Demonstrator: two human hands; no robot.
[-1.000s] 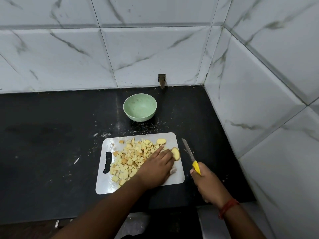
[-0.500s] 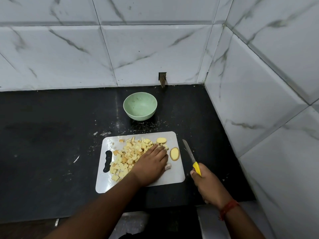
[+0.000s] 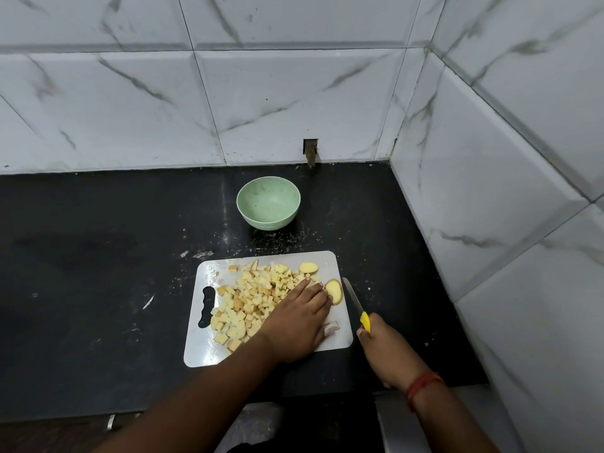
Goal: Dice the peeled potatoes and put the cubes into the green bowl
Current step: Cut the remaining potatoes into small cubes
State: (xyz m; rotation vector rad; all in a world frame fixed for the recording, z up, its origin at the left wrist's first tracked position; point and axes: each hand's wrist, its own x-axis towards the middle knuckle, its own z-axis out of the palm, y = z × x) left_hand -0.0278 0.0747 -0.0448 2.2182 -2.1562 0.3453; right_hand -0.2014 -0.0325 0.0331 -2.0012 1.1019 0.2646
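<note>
A pile of potato cubes (image 3: 248,302) covers the left and middle of the white cutting board (image 3: 333,259). My left hand (image 3: 299,318) lies flat, palm down, on the right side of the pile, fingers apart. A potato slice (image 3: 334,291) lies at its fingertips and a second slice (image 3: 308,267) sits near the board's far right corner. Off the board's right edge, my right hand (image 3: 387,349) grips the yellow-handled knife (image 3: 354,302), blade pointing away. The green bowl (image 3: 268,207) stands empty beyond the board.
The black countertop (image 3: 98,273) ends in white marble-tiled walls (image 3: 490,191) at the back and right. A small potato scrap (image 3: 330,326) lies on the board by my left hand. White flecks dot the counter around the board.
My left hand slid left across the pile and then back right toward the potato slice. The right hand and knife have barely moved.
</note>
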